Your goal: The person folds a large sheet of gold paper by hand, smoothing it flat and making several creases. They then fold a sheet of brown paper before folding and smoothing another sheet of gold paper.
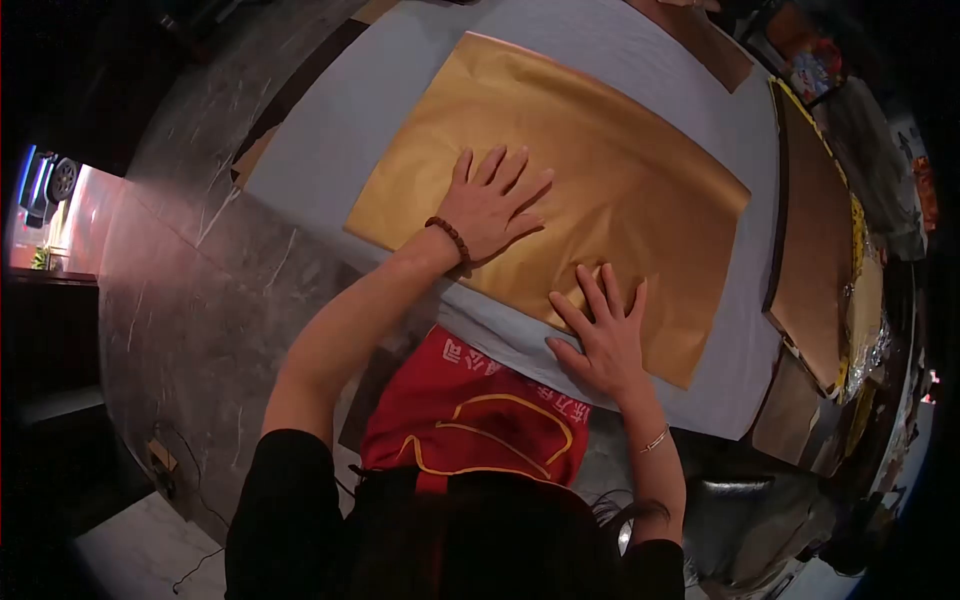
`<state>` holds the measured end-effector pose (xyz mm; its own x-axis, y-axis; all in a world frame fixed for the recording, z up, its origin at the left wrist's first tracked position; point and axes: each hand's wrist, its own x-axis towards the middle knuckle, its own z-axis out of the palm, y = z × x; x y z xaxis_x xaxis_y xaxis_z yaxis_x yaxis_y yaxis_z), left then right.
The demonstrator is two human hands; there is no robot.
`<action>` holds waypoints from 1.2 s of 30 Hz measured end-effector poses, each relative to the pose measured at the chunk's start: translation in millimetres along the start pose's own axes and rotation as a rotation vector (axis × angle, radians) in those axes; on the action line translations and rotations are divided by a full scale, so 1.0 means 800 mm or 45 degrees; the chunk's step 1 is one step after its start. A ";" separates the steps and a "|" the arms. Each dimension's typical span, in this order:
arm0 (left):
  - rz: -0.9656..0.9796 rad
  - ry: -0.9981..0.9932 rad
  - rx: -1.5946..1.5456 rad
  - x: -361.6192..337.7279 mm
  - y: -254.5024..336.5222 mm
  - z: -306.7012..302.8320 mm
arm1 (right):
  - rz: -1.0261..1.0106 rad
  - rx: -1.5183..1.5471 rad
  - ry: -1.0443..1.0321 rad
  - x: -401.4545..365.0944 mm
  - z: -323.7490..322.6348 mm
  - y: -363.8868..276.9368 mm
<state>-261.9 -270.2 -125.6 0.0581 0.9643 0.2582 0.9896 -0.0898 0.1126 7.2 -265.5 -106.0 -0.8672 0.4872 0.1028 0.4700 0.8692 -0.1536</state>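
Note:
A gold-brown sheet (600, 150), smooth and slightly shiny like leather or vinyl, lies spread over a pale grey cloth (330, 130) on the table. My left hand (490, 205) rests flat near the sheet's left middle, fingers spread. Closer to the near edge, my right hand (605, 335) lies on the sheet with its fingers apart and pointing away from me. Soft creases run through the sheet between and around the hands. A beaded bracelet (448, 238) circles my left wrist, and a thin bracelet (655, 438) my right. Neither hand holds anything.
On the right stands a brown board (810, 240) with yellow edging, beside piled materials. A brown piece (700, 45) lies at the table's far side. My red apron (480, 410) hangs against the near edge. Marble-patterned floor (190, 300) stretches to the left, with a cable on it.

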 end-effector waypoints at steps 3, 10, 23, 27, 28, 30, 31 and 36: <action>-0.022 -0.043 0.034 0.001 0.001 0.001 | 0.003 -0.013 -0.016 0.000 -0.002 -0.001; -0.022 0.018 0.021 -0.001 0.003 -0.002 | 0.016 -0.002 -0.038 -0.002 -0.003 -0.001; -0.041 -0.038 0.030 0.000 0.005 -0.008 | 0.067 0.014 -0.051 -0.028 -0.008 0.004; -0.041 -0.041 0.030 0.000 0.004 -0.005 | 0.136 0.042 -0.005 -0.025 -0.014 0.002; -0.034 -0.034 0.031 0.000 0.004 -0.006 | 0.147 0.060 0.069 -0.015 -0.022 -0.001; -0.036 -0.036 0.037 0.000 0.006 -0.008 | 0.167 0.085 0.131 0.012 -0.018 -0.002; -0.036 -0.050 0.023 0.000 0.007 -0.012 | 0.183 0.113 0.191 0.029 -0.014 -0.002; -0.013 -0.104 0.189 -0.001 -0.001 0.007 | 0.001 0.310 0.299 0.142 0.020 -0.017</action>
<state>-262.0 -269.3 -131.3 0.0525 0.9826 0.1781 0.9984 -0.0480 -0.0298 -100.0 -223.0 -107.8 -0.7922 0.5186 0.3218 0.3930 0.8368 -0.3812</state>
